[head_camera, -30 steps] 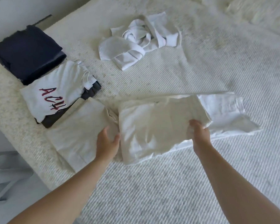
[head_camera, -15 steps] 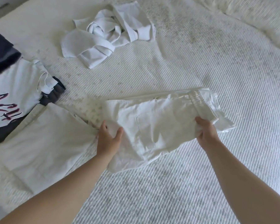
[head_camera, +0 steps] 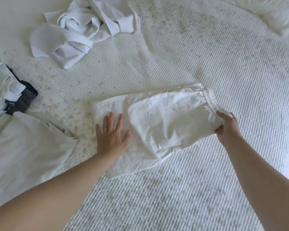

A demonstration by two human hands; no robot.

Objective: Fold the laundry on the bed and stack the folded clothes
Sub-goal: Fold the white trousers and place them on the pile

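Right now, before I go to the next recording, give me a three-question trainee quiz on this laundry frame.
1. True or false: the left hand lies flat on the white shorts.
2. The right hand grips the shorts: A) at the waistband end, B) at the leg hem, C) not at all.
3. Fill in: the crumpled shirt is not yet ____.

Key: 1 true; 2 A; 3 folded.

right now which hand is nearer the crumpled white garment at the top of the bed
Left. The left hand lies flat below the crumpled white garment; the right hand is farther right, pinching the folded shorts.
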